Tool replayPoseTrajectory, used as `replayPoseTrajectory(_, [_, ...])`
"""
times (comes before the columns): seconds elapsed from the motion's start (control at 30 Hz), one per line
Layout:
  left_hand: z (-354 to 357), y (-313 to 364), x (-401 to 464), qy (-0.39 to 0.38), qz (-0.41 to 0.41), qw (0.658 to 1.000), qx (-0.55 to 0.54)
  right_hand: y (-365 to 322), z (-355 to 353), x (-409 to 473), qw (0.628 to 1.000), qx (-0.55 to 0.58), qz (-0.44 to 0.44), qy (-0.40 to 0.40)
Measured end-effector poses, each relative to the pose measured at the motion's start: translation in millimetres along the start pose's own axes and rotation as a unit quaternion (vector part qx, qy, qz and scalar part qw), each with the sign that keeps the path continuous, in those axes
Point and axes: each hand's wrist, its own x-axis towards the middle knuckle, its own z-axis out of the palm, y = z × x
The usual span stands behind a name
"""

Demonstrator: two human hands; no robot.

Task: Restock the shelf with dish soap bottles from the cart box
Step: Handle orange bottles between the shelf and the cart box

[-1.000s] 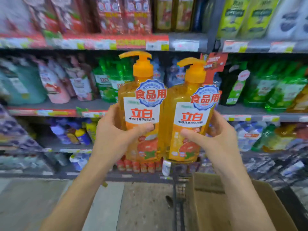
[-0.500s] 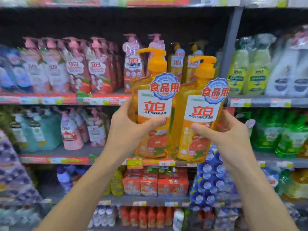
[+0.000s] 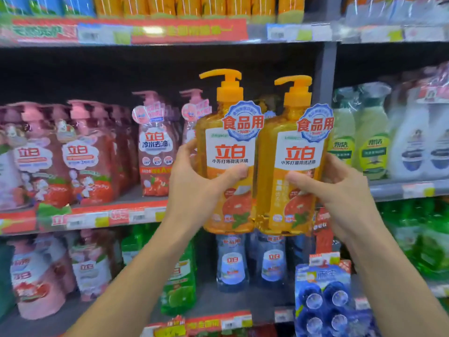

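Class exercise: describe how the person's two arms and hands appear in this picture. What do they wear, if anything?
Both forearms are bare up to the frame's lower edge: no sleeves show. The left hand and right hand wear no gloves, and no rings, watch or bracelets are visible. Fingernails look short and unpainted.

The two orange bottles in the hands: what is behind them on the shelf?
Beside the orange bottles, pink pump bottles stand on the shelf. The slot directly behind is covered, so its contents cannot be seen.
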Motion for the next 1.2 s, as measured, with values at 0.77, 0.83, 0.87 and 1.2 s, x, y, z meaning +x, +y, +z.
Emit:
replayPoseTrajectory(0.77, [106.3, -94.5, 136.2, 0.004, -0.040, 0.998, -0.053, 76.0, -15.9, 155.3, 0.999, 0.024, -0.002, 0.032])
replayPoseTrajectory(0.83, [107.6, -99.6, 139.0, 0.008, -0.040, 0.998, -0.053, 79.2, -14.3, 157.0, 0.999, 0.018, 0.009, 0.035])
replayPoseTrajectory(0.87, [108.0, -102.3, 140.4, 0.009, -0.040, 0.998, -0.054, 81.5, -13.9, 158.4, 0.999, 0.013, 0.015, 0.038])
replayPoseTrajectory(1.2, [112.0, -117.2, 126.0, 0.037, 0.060, 0.997, 0.023, 88.7, -13.6, 162.2, 0.997, -0.045, 0.060, -0.001])
